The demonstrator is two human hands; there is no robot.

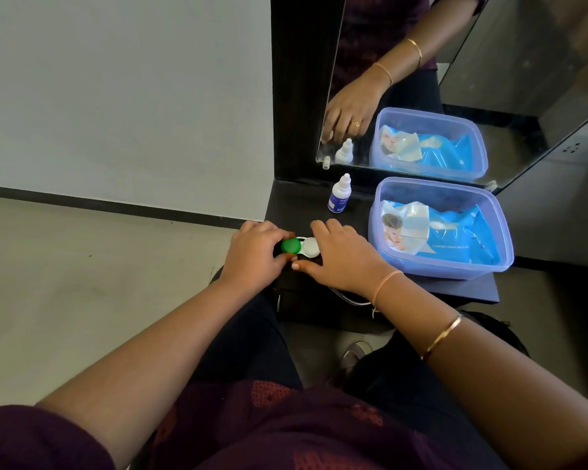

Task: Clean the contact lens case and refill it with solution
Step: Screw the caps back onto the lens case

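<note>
A white plastic contact lens case (pixel 309 248) lies flat on the small dark dressing table (pixel 462 289), near its front left corner. It has two round wells side by side, one closed with a green round cap (pixel 290 245) at the case's nine o'clock end and the other with a white round cap (pixel 310 247) at its three o'clock end.

The left hand (pixel 252 256) comes in from seven o'clock. Its fingers are curled over the green round cap, with the thumb tucked under the cap's near edge, so it pinches the cap. The right hand (pixel 342 257) comes in from four o'clock and lies over the white end of the case. Its fingers are nearly straight and slightly spread, reaching past the case toward twelve o'clock. Its thumb stretches along the table at the case's six o'clock side. It steadies the case without closing round it.

A small white dropper bottle with a blue label (pixel 339 195) stands upright at about one o'clock from the case, well apart from it. A translucent lilac plastic tub (pixel 489 266) sits at three o'clock, just beside the right hand, and holds a blue pack of wet wipes (pixel 455 239). A mirror (pixel 510 79) rises at twelve o'clock behind the bottle and tub.
</note>
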